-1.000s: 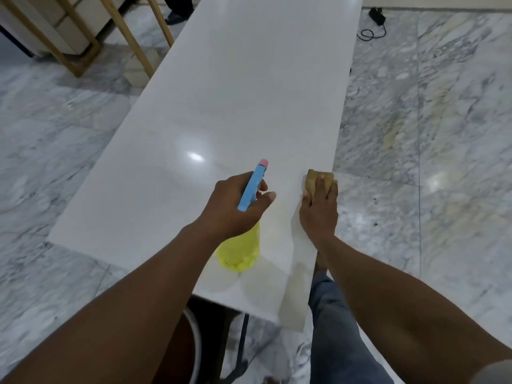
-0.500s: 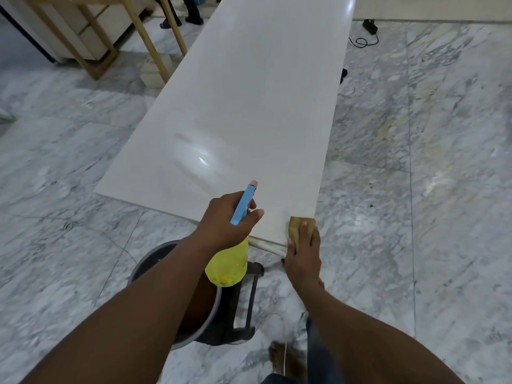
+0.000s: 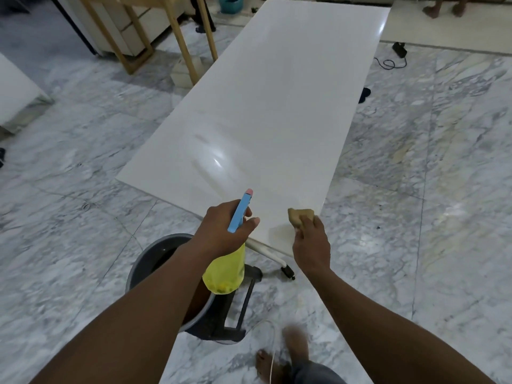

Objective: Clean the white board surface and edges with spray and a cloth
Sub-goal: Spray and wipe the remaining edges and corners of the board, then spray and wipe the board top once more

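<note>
Marble floor (image 3: 415, 245), grey-veined, fills the frame. Bottom centre: bare feet (image 3: 264, 363), one motion-blurred, thin white cord beside them.

Lower centre: grey bucket (image 3: 144, 261) with a black stand (image 3: 246, 297) just right of it, both partly hidden by the left forearm.

Left hand (image 3: 221, 231): fingers wrapped around the neck of the spray bottle (image 3: 224, 273), thumb out to the right. Yellow body hangs below the hand; blue head with pink tip points up and away, over the board's near edge.

Right hand (image 3: 311, 245): fingers curled around a tan cloth (image 3: 299, 216), bunched, sitting at the board's near right corner. Can't tell how hard it presses.

White board (image 3: 277, 106): long glossy slab, running from centre frame to top centre right. Light glare and faint streaks on the near left part. White leg (image 3: 266, 250) with a dark castor (image 3: 288, 273) shows under the near edge.

Upper left: wooden frame (image 3: 182, 42) near the board's left edge, pale cabinet behind it. Upper right: black cable (image 3: 388, 63) and plug on the floor. Top right: another person's bare feet (image 3: 443, 9).
</note>
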{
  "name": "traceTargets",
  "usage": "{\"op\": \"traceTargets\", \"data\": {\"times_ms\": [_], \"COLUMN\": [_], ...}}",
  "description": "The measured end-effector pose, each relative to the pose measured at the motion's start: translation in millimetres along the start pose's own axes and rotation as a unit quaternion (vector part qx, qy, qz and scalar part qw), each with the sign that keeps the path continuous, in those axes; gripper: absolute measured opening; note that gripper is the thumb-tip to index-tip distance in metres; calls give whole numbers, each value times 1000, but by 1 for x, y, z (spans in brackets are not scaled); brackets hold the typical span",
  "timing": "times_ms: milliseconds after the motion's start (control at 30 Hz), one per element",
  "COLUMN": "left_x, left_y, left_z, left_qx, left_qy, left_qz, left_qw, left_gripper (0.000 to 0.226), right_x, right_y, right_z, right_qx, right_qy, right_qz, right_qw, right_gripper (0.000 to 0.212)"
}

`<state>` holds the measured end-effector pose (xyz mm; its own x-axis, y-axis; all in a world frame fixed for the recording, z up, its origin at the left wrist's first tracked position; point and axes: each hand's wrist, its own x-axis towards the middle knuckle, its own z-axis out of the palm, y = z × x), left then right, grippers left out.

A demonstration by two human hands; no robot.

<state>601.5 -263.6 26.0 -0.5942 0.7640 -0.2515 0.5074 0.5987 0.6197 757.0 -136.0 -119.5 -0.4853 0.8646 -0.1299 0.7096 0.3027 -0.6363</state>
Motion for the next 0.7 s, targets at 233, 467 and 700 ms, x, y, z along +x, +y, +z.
{"op": "traceTargets", "data": {"times_ms": [233, 467, 700], "left_x": [-26, -51, -95], "left_y": [-22, -57, -95], "left_z": [-17, -35, -65], "left_qx": [6, 4, -21], "left_qy": [22, 25, 30], "left_qz": [-38, -59, -28], "left_qw": [999, 998, 999], "left_gripper": [23, 23, 19], "right_x": [-34, -47, -92], "right_y": [-2, -40, -121], "right_z": [47, 56, 82], "right_qx": [-196, -241, 121], "right_qy": [-141, -166, -241], "right_qz": [-11, 10, 30], "right_qw": [970, 956, 962], "right_gripper": [59, 54, 24]}}
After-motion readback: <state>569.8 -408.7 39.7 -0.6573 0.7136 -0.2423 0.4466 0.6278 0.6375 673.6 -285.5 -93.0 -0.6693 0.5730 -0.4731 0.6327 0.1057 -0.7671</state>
